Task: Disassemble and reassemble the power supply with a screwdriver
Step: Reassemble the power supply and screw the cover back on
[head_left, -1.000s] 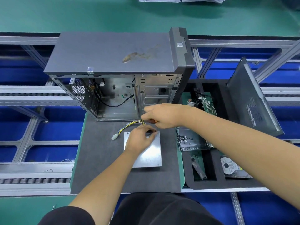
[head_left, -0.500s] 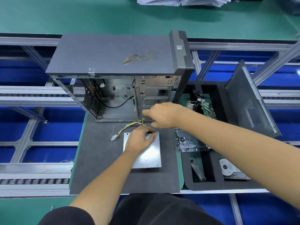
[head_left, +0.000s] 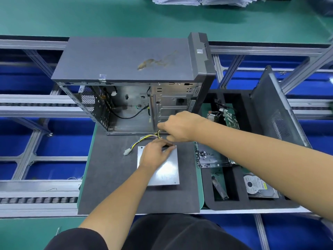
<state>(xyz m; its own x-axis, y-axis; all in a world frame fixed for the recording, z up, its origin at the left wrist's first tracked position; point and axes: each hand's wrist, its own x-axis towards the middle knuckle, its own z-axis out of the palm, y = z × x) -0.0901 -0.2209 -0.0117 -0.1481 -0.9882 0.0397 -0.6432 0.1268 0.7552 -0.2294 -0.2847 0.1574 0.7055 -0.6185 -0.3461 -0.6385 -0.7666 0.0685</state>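
One silver power supply (head_left: pixel 163 170) lies flat on my grey mat (head_left: pixel 111 177), just in front of the open computer case (head_left: pixel 129 83). My left hand (head_left: pixel 155 153) rests on its far edge, fingers bent, probably to steady it. My right hand (head_left: pixel 177 126) hovers just above, fingers curled; whether it holds the screwdriver I cannot tell. One bundle of yellow and black wires (head_left: pixel 144 138) trails left to one white connector (head_left: pixel 127 152). One hard drive (head_left: pixel 258 186) sits in the foam tray (head_left: pixel 234 204).
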